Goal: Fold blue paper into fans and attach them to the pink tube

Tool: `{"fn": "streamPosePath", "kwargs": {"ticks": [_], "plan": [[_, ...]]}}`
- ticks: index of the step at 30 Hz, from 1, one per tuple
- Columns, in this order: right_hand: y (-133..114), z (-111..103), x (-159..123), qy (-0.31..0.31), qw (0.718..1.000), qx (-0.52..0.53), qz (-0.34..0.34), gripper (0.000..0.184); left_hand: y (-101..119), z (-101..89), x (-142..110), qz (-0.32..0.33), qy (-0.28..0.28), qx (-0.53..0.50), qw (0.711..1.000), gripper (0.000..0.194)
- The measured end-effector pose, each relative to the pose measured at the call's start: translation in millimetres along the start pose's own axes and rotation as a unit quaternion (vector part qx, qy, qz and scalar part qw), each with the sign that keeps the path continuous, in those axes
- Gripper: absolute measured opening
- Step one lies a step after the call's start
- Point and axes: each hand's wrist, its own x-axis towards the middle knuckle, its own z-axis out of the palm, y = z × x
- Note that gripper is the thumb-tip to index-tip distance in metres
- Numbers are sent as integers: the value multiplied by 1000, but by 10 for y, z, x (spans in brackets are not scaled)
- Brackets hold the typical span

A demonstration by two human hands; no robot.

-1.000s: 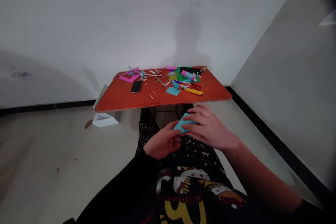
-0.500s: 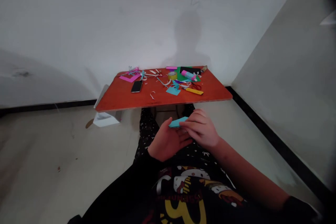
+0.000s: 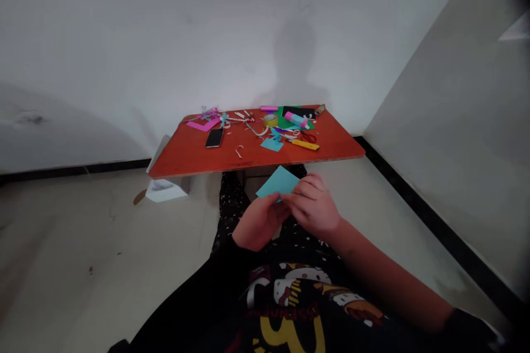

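A light-blue piece of paper (image 3: 279, 182) is held over my lap, just below the table's front edge. My left hand (image 3: 260, 222) grips its lower edge with the thumb on top and the fingers beneath. My right hand (image 3: 313, 204) pinches the paper's lower right side between thumb and fingers. The paper lies broad side up, tilted, with one corner pointing at the table. Parts of its near edge are hidden by my fingers.
On the red table (image 3: 186, 157) lie a phone (image 3: 214, 138), a yellow cutter (image 3: 305, 144), red-handled scissors (image 3: 308, 137), a tape roll (image 3: 270, 119), a pink-and-blue glue bottle (image 3: 296, 119), another blue paper (image 3: 272, 144) and paper scraps. A white wall (image 3: 165, 38) stands behind.
The blue paper has turned from narrow and nearly edge-on to showing its broad face. My left hand, half a second ago spread with palm up, has closed on the lower edge.
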Motion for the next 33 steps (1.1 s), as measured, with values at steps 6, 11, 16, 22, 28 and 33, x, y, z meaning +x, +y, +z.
{"fn": "streamPosePath", "kwargs": {"ticks": [6,11,16,22,28,33], "plan": [[-21,40,12,30,985,105,130,14,-47,3,33,63,3,-5,998,27],[-50,24,60,36,953,209,218,11,-139,1,18,138,26,23,990,47],[-71,-55,164,5,926,267,266,8,-144,4,-20,230,50,168,957,41],[-41,68,133,34,907,303,290,12,-158,3,32,253,83,148,952,40],[23,230,61,75,799,461,379,53,-109,49,66,194,115,53,973,32],[-9,220,92,-34,765,521,376,41,-71,137,45,160,64,35,984,23]]}}
